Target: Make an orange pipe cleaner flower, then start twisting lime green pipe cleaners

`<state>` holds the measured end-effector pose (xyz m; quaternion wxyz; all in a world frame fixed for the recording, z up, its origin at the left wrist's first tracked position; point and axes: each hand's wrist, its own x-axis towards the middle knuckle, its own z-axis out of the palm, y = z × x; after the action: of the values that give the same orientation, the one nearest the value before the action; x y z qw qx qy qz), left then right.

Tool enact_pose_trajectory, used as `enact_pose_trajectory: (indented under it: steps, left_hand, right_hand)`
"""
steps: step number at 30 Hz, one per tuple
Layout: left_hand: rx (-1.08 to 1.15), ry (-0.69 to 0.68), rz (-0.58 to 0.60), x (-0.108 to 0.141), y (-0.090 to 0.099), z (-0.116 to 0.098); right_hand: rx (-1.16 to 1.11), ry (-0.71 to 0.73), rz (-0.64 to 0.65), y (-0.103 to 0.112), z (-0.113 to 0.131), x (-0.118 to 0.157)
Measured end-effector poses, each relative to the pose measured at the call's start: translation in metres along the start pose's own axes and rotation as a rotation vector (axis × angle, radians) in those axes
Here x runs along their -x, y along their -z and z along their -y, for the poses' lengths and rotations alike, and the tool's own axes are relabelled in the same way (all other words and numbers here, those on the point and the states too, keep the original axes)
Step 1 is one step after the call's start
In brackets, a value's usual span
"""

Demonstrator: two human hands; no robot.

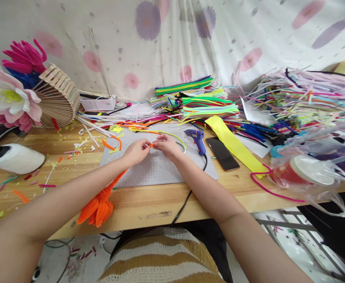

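My left hand point(137, 151) and my right hand point(166, 146) meet over the grey cutting mat point(157, 173), fingertips pinched together. Between them shows a short bit of orange pipe cleaner point(151, 145), gripped from both sides. Most of it is hidden by the fingers. Below my left forearm, an orange pipe-cleaner flower point(98, 208) lies at the table's front edge, its twisted stem partly covered by the arm. Just beyond my right hand, a yellow-green pipe cleaner point(172, 135) curves across the mat. A purple glue gun point(196, 140) rests to the right, its cord running off the front edge.
A black phone point(222, 153) and a yellow strip point(237, 145) lie right of the mat. Bundled pipe cleaners point(207, 104) are piled behind. A bagged cup point(305, 171) stands at right. At left are a white device point(16, 158), a flower basket point(58, 98) and scattered scraps.
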<state>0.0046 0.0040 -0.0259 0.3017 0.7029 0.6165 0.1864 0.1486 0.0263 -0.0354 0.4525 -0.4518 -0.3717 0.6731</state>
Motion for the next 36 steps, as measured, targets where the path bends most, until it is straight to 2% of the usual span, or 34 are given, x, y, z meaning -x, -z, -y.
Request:
enact_pose_trajectory:
  steps: [5,13,18,24,30,36]
  left_hand:
    - [0.069,0.039,0.007,-0.001,-0.001,0.000]
    - [0.369,0.277,0.055,-0.007,0.004,-0.018]
    - [0.490,0.372,0.119,-0.009,0.009,-0.021]
    - [0.587,0.353,0.169,-0.007,0.013,-0.019]
    - [0.577,0.352,0.145,-0.006,0.014,-0.018]
    - [0.544,0.334,0.127,-0.006,0.013,-0.017]
  right_hand:
    - [-0.079,-0.033,0.002,0.002,-0.002,-0.002]
    - [-0.092,-0.012,0.011,0.003,-0.006,-0.003]
    - [-0.075,-0.016,0.050,0.006,-0.005,-0.002]
    - [-0.062,0.011,0.117,0.009,-0.005,-0.002]
    - [-0.037,0.019,0.145,0.010,-0.004,-0.002]
    - [-0.049,0.018,0.234,0.015,-0.002,-0.002]
